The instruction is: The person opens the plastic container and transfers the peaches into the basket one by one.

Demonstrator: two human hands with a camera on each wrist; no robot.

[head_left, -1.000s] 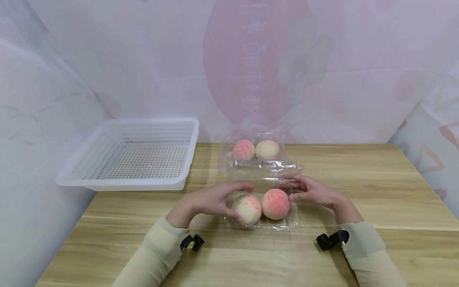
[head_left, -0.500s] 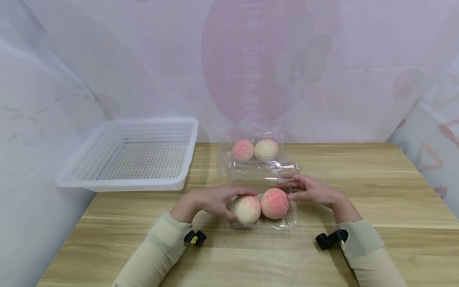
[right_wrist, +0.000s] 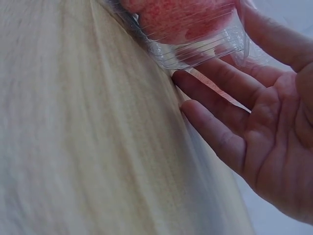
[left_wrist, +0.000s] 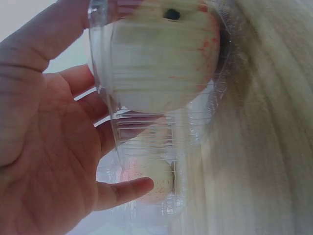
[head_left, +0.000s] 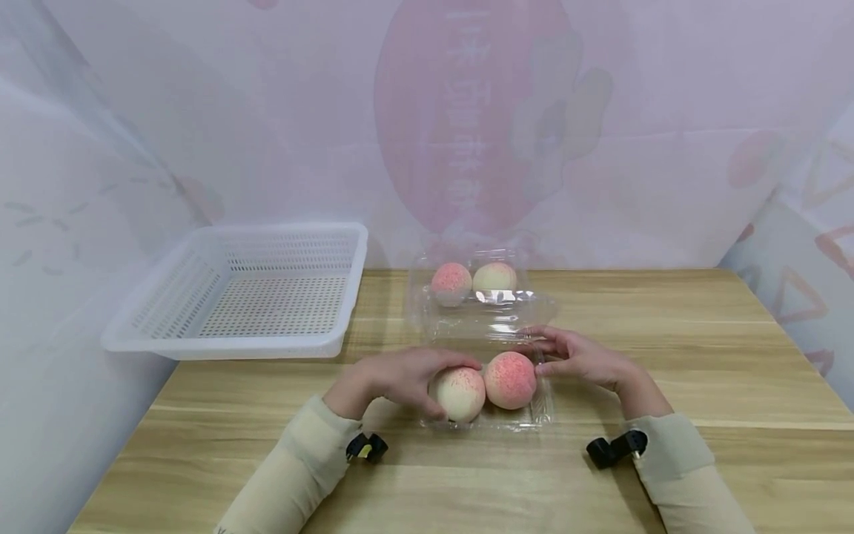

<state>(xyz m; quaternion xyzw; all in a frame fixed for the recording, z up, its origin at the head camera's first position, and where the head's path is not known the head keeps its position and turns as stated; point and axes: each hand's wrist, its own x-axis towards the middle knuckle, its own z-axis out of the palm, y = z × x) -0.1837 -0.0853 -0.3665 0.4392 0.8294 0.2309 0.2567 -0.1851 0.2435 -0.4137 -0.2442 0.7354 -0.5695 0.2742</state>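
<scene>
A clear plastic box (head_left: 534,424) on the table holds a cream peach (head_left: 459,397) with pink specks and a pinker peach (head_left: 510,380). My left hand (head_left: 407,378) grips the cream peach, index finger across its far side and thumb on its near side. In the left wrist view its other fingers (left_wrist: 110,193) are spread behind the box wall. At the box's right end, my right hand (head_left: 587,359) has its thumb beside the pink peach and its fingers extended along the outside, as the right wrist view shows.
Behind the near box, a clear lid (head_left: 460,324) stands in front of two more peaches, one pink (head_left: 451,280) and one cream (head_left: 494,277), in clear plastic. A white perforated basket (head_left: 333,343) stands at the left. White printed cloth (head_left: 300,148) backs the wooden table (head_left: 667,311).
My left hand has moved slightly right and its fingers have closed round the cream peach. My right hand has stayed nearly still.
</scene>
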